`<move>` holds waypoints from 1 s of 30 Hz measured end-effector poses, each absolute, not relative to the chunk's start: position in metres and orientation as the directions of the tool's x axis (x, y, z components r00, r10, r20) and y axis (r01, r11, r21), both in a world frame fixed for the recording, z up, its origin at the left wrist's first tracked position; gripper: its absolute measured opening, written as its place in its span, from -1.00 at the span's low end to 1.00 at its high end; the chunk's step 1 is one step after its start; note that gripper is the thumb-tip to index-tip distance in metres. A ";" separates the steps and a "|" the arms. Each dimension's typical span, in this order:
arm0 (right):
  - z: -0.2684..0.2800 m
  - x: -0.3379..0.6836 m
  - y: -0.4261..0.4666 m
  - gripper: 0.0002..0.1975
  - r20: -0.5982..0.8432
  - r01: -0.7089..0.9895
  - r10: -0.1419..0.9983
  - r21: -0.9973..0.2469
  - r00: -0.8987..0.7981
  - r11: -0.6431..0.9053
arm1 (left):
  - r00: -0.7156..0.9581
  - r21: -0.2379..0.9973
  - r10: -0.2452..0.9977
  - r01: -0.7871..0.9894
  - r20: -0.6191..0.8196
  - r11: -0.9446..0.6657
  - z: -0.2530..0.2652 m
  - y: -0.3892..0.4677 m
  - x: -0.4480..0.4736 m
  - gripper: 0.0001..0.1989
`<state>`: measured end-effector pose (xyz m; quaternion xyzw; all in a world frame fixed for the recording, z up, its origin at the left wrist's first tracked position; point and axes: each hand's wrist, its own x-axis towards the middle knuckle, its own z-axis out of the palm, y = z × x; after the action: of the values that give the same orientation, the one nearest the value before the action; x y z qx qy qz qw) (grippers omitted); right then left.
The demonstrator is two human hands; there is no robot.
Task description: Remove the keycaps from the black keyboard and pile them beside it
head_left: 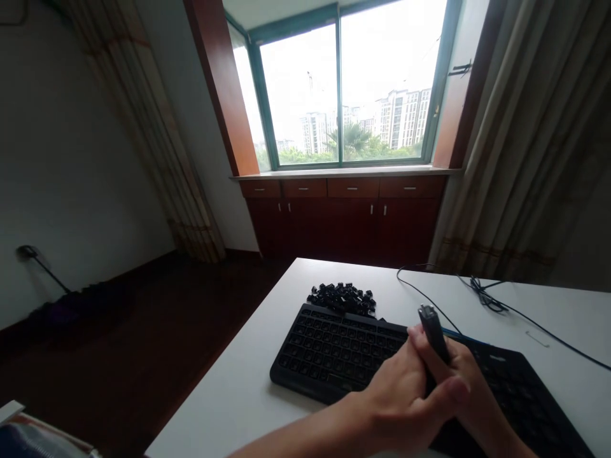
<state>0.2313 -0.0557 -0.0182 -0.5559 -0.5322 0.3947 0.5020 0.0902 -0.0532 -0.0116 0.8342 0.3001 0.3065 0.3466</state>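
Note:
Both my hands are closed together round a slim black object over the middle of a black keyboard [329,346]. My left hand [396,388] comes in from the lower left, with its fingers overlapping my right hand [472,381]. The held black stick-like piece [432,327] points up and away, its far tip showing pale, notched bits; its lower part is hidden by my fingers. Bare switch sockets show across the keyboard's left part, and my hands cover much of its middle. Behind it lies a heap of loose black keycaps [341,298].
The white table [229,407] has its left edge near the keyboard. Thin black cables [491,299] lie at the back right, with a small bent wire [537,339] in front of them. Beyond stand a red-brown cabinet [344,222] and a window.

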 end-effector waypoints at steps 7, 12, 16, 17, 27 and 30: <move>-0.027 0.230 -0.059 -0.59 0.136 0.222 0.983 -0.969 0.124 0.106 | 0.603 0.804 0.740 0.259 0.298 -0.535 -0.019 -0.055 0.099 -0.34; -0.029 0.232 -0.060 -0.58 0.193 0.231 0.963 -0.962 0.188 0.148 | 0.614 0.704 0.687 0.283 0.389 -0.651 -0.015 -0.059 0.100 -0.39; -0.026 0.231 -0.062 -0.59 0.252 0.263 0.948 -0.944 0.194 0.197 | 0.670 0.575 0.574 0.261 0.470 -0.775 -0.015 -0.062 0.101 -0.39; -0.026 0.231 -0.062 -0.59 0.263 0.265 0.947 -0.941 0.187 0.209 | 0.681 0.549 0.557 0.266 0.475 -0.793 -0.016 -0.062 0.101 -0.38; -0.028 0.230 -0.059 -0.62 0.326 0.266 0.930 -0.924 0.171 0.275 | 0.666 0.552 0.545 0.232 0.510 -0.801 -0.022 -0.059 0.102 -0.44; -0.022 0.228 -0.058 -0.58 0.297 0.235 0.929 -0.941 0.221 0.245 | 0.664 0.591 0.582 0.253 0.469 -0.766 -0.023 -0.059 0.100 -0.44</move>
<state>0.2280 -0.0583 -0.0217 -0.5340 -0.5447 0.3042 0.5706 0.1001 -0.0591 -0.0231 0.8784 0.2376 0.3338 0.2460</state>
